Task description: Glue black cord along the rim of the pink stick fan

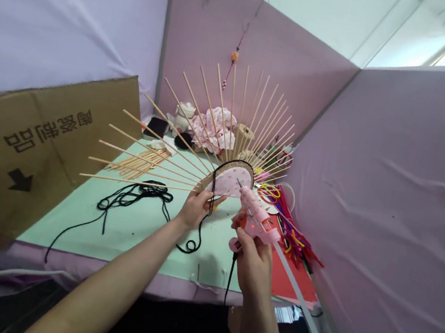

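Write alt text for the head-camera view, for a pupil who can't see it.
A person's left hand holds a half-round panel fanned with thin wooden sticks, while the right hand points a pink glue gun toward it. Black cord follows the panel's curved edge and lies in loops on the pale green tabletop.

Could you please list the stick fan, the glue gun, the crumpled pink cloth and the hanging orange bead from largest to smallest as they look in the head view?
1. Stick fan
2. Glue gun and crumpled pink cloth: too alike to rank, with the glue gun nearer the camera
3. Hanging orange bead
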Demonstrator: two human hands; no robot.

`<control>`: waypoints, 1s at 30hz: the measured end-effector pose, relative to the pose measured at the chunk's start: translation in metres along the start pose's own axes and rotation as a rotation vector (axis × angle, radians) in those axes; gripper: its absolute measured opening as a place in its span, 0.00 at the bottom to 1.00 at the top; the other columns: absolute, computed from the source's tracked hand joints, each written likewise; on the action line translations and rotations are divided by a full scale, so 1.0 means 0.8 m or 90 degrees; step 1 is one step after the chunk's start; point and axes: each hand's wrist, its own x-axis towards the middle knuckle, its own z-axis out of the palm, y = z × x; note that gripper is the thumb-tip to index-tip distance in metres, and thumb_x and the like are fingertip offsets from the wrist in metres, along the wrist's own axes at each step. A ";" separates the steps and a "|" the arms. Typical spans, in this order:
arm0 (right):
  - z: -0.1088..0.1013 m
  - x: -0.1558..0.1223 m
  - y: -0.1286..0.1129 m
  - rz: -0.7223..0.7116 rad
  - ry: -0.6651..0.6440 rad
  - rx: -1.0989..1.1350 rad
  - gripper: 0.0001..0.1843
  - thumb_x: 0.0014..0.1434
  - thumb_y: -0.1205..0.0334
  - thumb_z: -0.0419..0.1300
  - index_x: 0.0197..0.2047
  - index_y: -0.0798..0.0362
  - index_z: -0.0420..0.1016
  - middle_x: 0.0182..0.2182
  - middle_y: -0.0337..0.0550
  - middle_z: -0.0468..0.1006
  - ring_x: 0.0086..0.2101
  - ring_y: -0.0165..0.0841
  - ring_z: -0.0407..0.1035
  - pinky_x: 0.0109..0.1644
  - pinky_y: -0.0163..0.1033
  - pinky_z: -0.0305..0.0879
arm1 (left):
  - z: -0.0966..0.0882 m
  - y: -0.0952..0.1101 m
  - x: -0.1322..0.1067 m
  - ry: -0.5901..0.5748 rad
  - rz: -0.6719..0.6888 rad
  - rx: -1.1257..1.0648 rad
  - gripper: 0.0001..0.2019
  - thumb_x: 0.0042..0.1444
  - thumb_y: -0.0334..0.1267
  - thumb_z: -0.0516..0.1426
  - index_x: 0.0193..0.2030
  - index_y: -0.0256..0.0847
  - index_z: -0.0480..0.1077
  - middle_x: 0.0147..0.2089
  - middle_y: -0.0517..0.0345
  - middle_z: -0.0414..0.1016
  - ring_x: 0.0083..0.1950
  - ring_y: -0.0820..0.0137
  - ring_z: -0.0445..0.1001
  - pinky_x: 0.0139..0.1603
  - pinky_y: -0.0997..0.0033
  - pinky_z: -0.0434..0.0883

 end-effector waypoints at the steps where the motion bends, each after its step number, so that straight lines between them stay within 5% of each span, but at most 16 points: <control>1: -0.002 -0.001 -0.001 0.000 0.001 0.010 0.13 0.52 0.59 0.64 0.43 0.48 0.77 0.39 0.40 0.78 0.38 0.32 0.69 0.31 0.32 0.63 | 0.000 0.001 -0.001 -0.001 0.005 -0.008 0.18 0.42 0.29 0.60 0.44 0.42 0.74 0.47 0.54 0.78 0.51 0.61 0.75 0.55 0.51 0.70; 7: -0.011 -0.006 -0.005 -0.008 -0.072 0.046 0.12 0.52 0.61 0.63 0.43 0.48 0.77 0.38 0.40 0.76 0.36 0.31 0.67 0.29 0.33 0.62 | 0.001 0.009 -0.009 -0.042 0.010 -0.045 0.13 0.45 0.31 0.59 0.40 0.40 0.75 0.50 0.52 0.78 0.57 0.57 0.72 0.59 0.50 0.67; 13: 0.009 0.027 0.017 -0.029 -0.158 0.117 0.13 0.48 0.60 0.64 0.39 0.48 0.77 0.33 0.39 0.75 0.31 0.31 0.67 0.32 0.35 0.64 | 0.003 0.009 -0.011 -0.062 -0.027 -0.029 0.13 0.47 0.35 0.58 0.40 0.37 0.77 0.43 0.50 0.81 0.56 0.55 0.73 0.56 0.55 0.69; 21: 0.030 0.049 0.039 0.028 -0.143 0.232 0.12 0.42 0.61 0.63 0.35 0.49 0.76 0.31 0.36 0.74 0.30 0.29 0.67 0.39 0.39 0.68 | 0.005 0.013 -0.009 -0.040 -0.061 -0.051 0.13 0.46 0.37 0.57 0.38 0.36 0.76 0.37 0.51 0.81 0.48 0.58 0.77 0.52 0.59 0.71; 30: 0.022 0.032 0.018 0.091 -0.205 0.269 0.14 0.43 0.59 0.64 0.36 0.49 0.75 0.32 0.38 0.70 0.31 0.30 0.65 0.36 0.40 0.73 | 0.006 0.018 -0.008 -0.006 -0.039 -0.042 0.10 0.47 0.35 0.57 0.36 0.36 0.76 0.36 0.53 0.80 0.47 0.61 0.77 0.57 0.57 0.70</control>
